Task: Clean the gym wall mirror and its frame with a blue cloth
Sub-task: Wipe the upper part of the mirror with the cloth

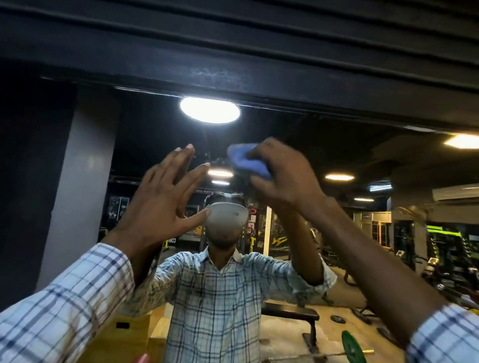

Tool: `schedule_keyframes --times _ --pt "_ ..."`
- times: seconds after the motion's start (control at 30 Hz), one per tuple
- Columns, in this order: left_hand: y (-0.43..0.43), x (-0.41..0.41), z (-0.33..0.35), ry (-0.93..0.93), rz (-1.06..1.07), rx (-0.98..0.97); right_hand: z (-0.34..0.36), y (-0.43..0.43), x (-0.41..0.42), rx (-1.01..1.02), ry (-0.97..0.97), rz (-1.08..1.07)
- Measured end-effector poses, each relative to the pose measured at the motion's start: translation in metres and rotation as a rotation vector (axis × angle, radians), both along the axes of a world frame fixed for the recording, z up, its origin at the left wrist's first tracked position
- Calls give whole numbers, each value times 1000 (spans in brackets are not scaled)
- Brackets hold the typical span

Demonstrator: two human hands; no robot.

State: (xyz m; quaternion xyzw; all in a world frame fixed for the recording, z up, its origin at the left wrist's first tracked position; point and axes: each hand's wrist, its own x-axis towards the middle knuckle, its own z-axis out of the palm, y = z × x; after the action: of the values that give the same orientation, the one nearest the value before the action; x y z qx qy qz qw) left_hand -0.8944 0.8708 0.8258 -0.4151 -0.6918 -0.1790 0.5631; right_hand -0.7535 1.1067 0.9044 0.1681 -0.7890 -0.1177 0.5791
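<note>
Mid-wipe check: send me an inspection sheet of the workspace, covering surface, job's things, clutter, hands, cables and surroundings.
Surface: mirror reflects the gym; smears cannot be judged.
Job's things: blue cloth bunched, held high at the glass, below the dark frame.
Clutter: nothing seen.
Grippers: right hand grips the blue cloth; left hand open, fingers straight, raised beside it; whether it touches the glass is unclear.
Cables: nothing seen.
Surroundings: in the reflection, a bench, a barbell with a green plate on the floor, and a ceiling light lit.
</note>
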Motion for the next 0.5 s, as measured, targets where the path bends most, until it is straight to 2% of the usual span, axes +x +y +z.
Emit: schedule_keyframes --times 0.03,0.1,0.13,0.17,0.2,0.3,0.33,0.37,0.4,0.5 --pt "0 0 -1 0 5 4 10 6 2 -110 97 25" --pt "0 0 -2 5 10 15 29 15 10 -480 315 78" --pt "1 0 -2 6 14 18 33 16 11 -600 367 78" --pt "1 1 -2 5 21 17 33 14 8 -611 373 62" --pt "1 2 -2 4 29 12 28 8 5 -515 330 57" --pt "-1 1 1 26 42 6 7 -13 -2 38 -16 92" --pt "-2 0 1 32 49 1 7 -11 -2 135 -85 70" --pt "-3 -1 1 36 56 1 14 -6 -2 124 -67 70" --pt "-5 -2 0 33 59 13 25 1 -3 25 12 101" --pt "-14 -5 -4 0 49 53 47 12 1 -458 332 112"
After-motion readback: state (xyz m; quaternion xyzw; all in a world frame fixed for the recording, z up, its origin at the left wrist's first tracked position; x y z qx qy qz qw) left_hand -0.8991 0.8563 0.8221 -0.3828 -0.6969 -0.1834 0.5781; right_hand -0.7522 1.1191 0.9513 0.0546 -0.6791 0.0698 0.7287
